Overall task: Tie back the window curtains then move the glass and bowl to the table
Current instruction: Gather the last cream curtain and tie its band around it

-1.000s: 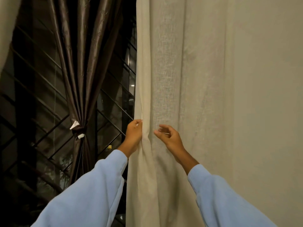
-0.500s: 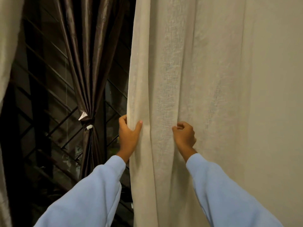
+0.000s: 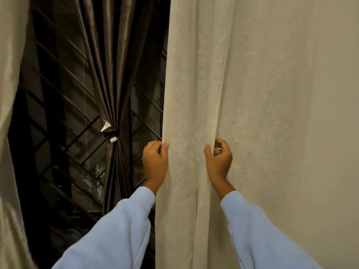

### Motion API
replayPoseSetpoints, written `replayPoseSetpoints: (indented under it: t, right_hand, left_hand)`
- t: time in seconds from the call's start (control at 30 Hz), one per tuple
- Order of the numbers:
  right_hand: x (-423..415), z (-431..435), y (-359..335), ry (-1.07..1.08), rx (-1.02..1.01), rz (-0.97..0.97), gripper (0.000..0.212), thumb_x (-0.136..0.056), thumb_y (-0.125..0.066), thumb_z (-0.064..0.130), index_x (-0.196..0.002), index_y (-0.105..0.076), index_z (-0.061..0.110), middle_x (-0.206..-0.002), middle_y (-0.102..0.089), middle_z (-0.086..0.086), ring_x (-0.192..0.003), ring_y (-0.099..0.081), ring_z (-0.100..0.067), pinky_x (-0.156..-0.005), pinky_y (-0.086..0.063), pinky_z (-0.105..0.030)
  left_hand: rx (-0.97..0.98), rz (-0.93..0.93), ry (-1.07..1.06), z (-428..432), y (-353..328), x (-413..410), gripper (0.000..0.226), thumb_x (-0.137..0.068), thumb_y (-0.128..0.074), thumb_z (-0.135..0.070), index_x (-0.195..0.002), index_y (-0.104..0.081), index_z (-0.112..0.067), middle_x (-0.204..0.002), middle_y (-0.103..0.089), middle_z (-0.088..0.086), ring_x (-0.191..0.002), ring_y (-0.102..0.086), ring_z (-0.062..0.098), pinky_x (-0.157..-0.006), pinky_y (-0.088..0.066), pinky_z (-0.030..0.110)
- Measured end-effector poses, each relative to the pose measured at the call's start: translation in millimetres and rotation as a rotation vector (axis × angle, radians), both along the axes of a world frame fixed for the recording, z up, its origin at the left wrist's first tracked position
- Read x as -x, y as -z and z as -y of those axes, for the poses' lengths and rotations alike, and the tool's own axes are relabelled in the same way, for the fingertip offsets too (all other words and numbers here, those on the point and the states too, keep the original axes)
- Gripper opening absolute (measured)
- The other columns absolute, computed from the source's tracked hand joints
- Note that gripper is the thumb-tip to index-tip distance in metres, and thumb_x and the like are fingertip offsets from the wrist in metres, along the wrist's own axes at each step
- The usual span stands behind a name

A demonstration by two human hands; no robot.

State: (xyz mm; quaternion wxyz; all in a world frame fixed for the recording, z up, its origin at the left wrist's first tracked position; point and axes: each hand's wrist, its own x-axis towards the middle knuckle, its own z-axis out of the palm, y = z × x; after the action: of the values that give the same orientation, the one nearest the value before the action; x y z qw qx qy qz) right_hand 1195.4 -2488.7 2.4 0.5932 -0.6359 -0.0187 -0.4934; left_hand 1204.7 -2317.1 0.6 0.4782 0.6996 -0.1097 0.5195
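Note:
A cream linen curtain [image 3: 242,94] hangs down the right half of the view. My left hand [image 3: 155,162] grips its left edge, thumb in front and fingers curled behind the cloth. My right hand [image 3: 219,158] pinches a fold of the same curtain a hand's width to the right, fingers curled. Behind, a dark brown satin curtain [image 3: 110,65] hangs gathered and tied at its waist by a brown band [image 3: 110,132]. No glass, bowl or table is in view.
A second cream curtain [image 3: 9,133] hangs along the left edge. Between the curtains a dark window with a diagonal metal grille [image 3: 64,105] shows. Both my arms wear light blue sleeves [image 3: 120,233].
My right hand has shifted to the right along the cream curtain and taken a new fold. My left hand stays on the edge. The view has drifted left.

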Motion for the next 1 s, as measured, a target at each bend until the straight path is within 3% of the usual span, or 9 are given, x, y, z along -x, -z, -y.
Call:
replayPoseSetpoints:
  t: [0.2,0.33,0.4,0.47,0.53,0.63,0.77,0.93,1.0]
  right_hand:
    - [6.3,-29.6,11.6,-0.105,0.102,0.112,0.015,-0.088,-0.071,0.016,-0.102,-0.067,0.014,-0.093,-0.069,0.004,-0.08,-0.065,-0.009,-0.069,-0.054,-0.02]
    - [8.9,-36.1,20.8,-0.153,0.164,0.08,0.012,-0.088,-0.072,0.016,-0.098,-0.066,0.014,-0.09,-0.068,0.003,-0.078,-0.063,-0.008,-0.067,-0.051,-0.014]
    - [6.6,-33.1,27.8,-0.17,0.263,0.018,0.011,-0.084,-0.073,0.01,-0.09,-0.064,0.016,-0.085,-0.066,0.002,-0.074,-0.061,-0.008,-0.065,-0.05,-0.016]
    - [5.7,-24.4,32.5,-0.118,0.263,-0.042,0.02,-0.078,-0.07,0.001,-0.083,-0.061,0.017,-0.082,-0.064,0.0,-0.069,-0.059,-0.01,-0.063,-0.05,-0.023]
    - [7.4,-12.7,34.5,-0.036,0.1,-0.065,0.025,-0.075,-0.065,-0.006,-0.082,-0.059,0.016,-0.076,-0.06,-0.001,-0.064,-0.056,-0.014,-0.062,-0.048,-0.029]
    - [19.6,-12.4,36.9,0.003,-0.098,0.019,0.035,-0.076,-0.059,-0.013,-0.097,-0.057,0.015,-0.069,-0.049,0.0,-0.057,-0.046,-0.009,-0.06,-0.045,-0.027]
    - [36.2,-48.0,52.1,-0.18,0.11,0.071,0.04,-0.083,-0.062,-0.009,-0.118,-0.058,0.01,-0.067,-0.049,-0.003,-0.057,-0.049,-0.007,-0.059,-0.047,-0.019]
    - [28.1,-53.0,72.5,-0.101,0.218,-0.057,0.025,-0.084,-0.066,-0.003,-0.08,-0.056,0.02,-0.076,-0.053,0.005,-0.062,-0.051,-0.003,-0.06,-0.04,-0.012]
    - [26.5,-50.6,81.7,-0.052,0.266,-0.065,0.024,-0.083,-0.067,-0.004,-0.078,-0.057,0.018,-0.083,-0.055,0.004,-0.068,-0.053,-0.001,-0.063,-0.04,-0.007]
  left_hand:
    - [-0.115,-0.077,0.124,29.4,4.8,16.5,0.021,-0.089,-0.065,-0.03,-0.104,-0.067,-0.016,-0.098,-0.063,-0.006,-0.081,-0.059,0.002,-0.075,-0.051,0.013]
    - [-0.242,-0.066,0.086,36.2,12.3,12.4,0.032,-0.094,-0.057,-0.03,-0.119,-0.065,-0.012,-0.108,-0.066,0.002,-0.09,-0.062,0.01,-0.083,-0.052,0.024]
    - [-0.231,-0.059,0.061,33.1,11.3,11.7,0.033,-0.096,-0.051,-0.032,-0.12,-0.063,-0.013,-0.111,-0.064,0.0,-0.093,-0.059,0.005,-0.086,-0.051,0.025]
    - [-0.087,-0.084,0.009,21.1,5.7,8.2,0.03,-0.099,-0.046,-0.035,-0.112,-0.063,-0.013,-0.104,-0.058,-0.004,-0.086,-0.052,-0.004,-0.081,-0.05,0.022]
    - [0.025,-0.086,-0.117,4.1,3.2,-0.6,0.034,-0.101,-0.044,-0.033,-0.099,-0.064,-0.006,-0.094,-0.053,-0.001,-0.077,-0.043,0.003,-0.071,-0.044,0.025]
    - [0.028,-0.095,-0.144,-4.2,8.2,1.3,0.028,-0.099,-0.05,-0.022,-0.09,-0.068,-0.002,-0.082,-0.053,-0.001,-0.069,-0.05,0.016,-0.063,-0.042,0.027]
    - [-0.149,-0.164,0.018,18.0,21.8,23.0,0.006,-0.089,-0.062,-0.014,-0.087,-0.065,-0.01,-0.087,-0.057,-0.002,-0.071,-0.051,0.009,-0.065,-0.037,0.006]
    - [-0.115,-0.266,0.196,29.8,40.3,27.7,0.012,-0.086,-0.067,-0.018,-0.078,-0.058,-0.017,-0.084,-0.059,-0.004,-0.075,-0.056,0.004,-0.066,-0.044,0.01]
    - [-0.16,-0.279,0.217,31.6,47.0,27.6,0.01,-0.085,-0.068,-0.015,-0.078,-0.06,-0.015,-0.083,-0.061,-0.002,-0.075,-0.058,0.004,-0.067,-0.048,0.011]
